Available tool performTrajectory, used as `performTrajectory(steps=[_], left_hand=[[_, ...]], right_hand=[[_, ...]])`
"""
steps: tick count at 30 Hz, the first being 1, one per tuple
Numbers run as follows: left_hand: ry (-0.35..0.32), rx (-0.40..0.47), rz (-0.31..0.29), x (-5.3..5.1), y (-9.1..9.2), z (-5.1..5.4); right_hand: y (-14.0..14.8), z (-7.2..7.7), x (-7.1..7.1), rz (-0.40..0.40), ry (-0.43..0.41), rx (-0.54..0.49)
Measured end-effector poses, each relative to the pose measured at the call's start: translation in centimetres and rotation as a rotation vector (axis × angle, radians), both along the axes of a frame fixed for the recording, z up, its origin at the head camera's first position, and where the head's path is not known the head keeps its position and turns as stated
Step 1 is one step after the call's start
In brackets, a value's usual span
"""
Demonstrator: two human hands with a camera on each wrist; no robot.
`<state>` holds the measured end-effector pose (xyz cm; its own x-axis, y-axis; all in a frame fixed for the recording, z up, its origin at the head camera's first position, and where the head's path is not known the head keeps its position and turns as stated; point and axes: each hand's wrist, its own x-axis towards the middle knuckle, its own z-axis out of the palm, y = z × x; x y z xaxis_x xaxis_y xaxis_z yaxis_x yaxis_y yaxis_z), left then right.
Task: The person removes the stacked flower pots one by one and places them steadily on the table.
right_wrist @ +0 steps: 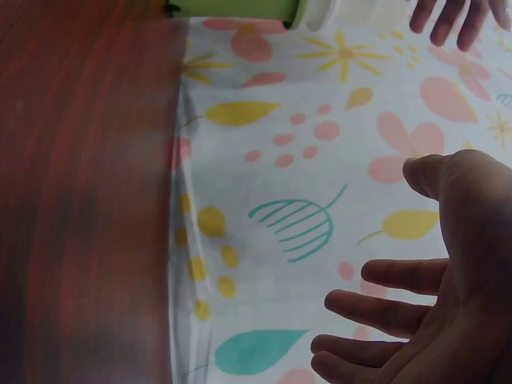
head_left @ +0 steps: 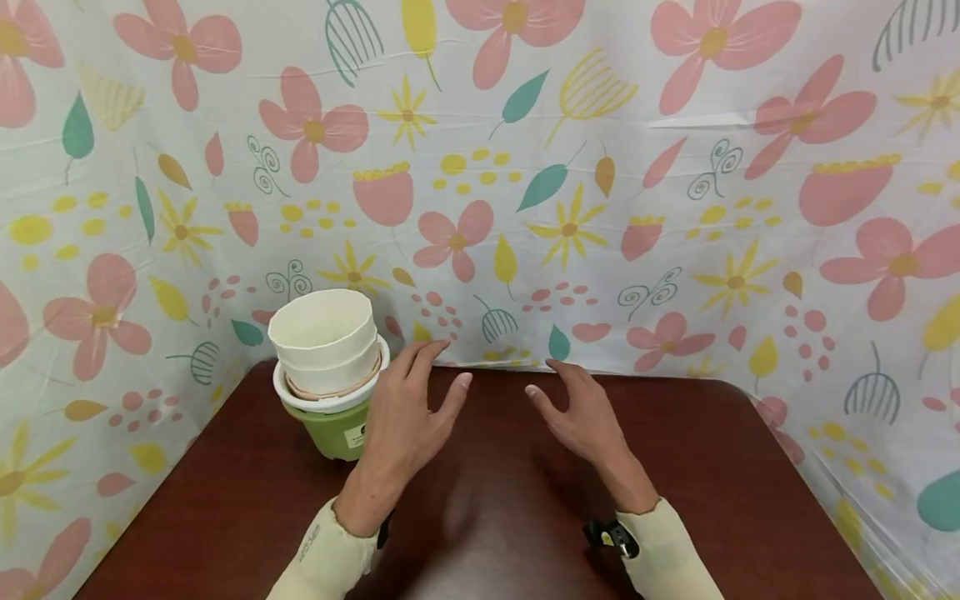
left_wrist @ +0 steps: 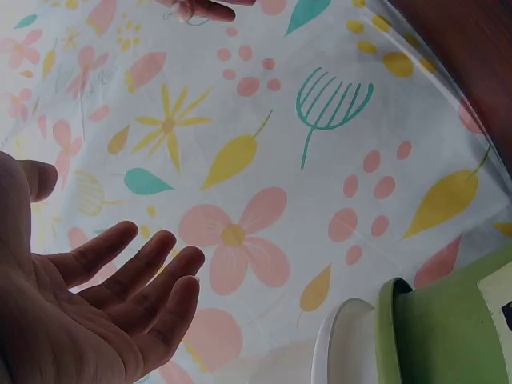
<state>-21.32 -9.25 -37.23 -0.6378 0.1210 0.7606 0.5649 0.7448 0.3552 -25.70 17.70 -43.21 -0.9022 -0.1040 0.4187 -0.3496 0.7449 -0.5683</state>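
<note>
In the head view the left hand (head_left: 405, 421) is held above the table, fingers spread and relaxed, just right of a stack of pots and overlapping part of it. The stack has a green pot (head_left: 330, 429) with a label at the bottom, a white rim (head_left: 283, 387) in it, and white ribbed pots (head_left: 322, 346) on top. The right hand (head_left: 588, 417) hovers at the middle right, fingers loosely extended, holding nothing. In the left wrist view the left hand (left_wrist: 104, 312) is empty, with the green pot (left_wrist: 456, 328) at lower right. The right wrist view shows the right hand (right_wrist: 408, 312) empty.
The dark red-brown table (head_left: 495, 517) reaches back to a white sheet (head_left: 465, 167) printed with flowers and leaves, which hangs behind it and at both sides. The pot stack stands near the table's back left corner.
</note>
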Motion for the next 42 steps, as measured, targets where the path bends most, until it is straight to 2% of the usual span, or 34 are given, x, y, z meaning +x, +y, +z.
performTrajectory(steps=[10, 15, 20, 26, 33, 42], left_hand=[[0.069, 0.057, -0.006, 0.6, -1.2, 1.2], [0.085, 0.079, -0.014, 0.9, -2.0, 1.7], [0.111, 0.098, 0.008, 1.2, -3.6, 2.3], [0.119, 0.159, 0.035, 1.7, -5.9, 3.2], [0.133, 0.188, 0.057, 2.2, -7.4, 3.2], [0.210, 0.237, 0.065, 2.5, -9.3, 3.2]], right_hand=[[-1.2, 0.7, -0.1, 0.033, 0.056, -0.016], [-1.7, 1.0, -0.3, 0.036, 0.050, -0.017], [-2.4, 1.4, -0.4, 0.051, 0.034, -0.023], [-2.7, 1.9, -0.7, 0.063, 0.065, -0.028], [-3.5, 2.3, -0.8, 0.080, 0.056, -0.029], [-4.5, 2.5, -0.8, 0.100, 0.039, -0.035]])
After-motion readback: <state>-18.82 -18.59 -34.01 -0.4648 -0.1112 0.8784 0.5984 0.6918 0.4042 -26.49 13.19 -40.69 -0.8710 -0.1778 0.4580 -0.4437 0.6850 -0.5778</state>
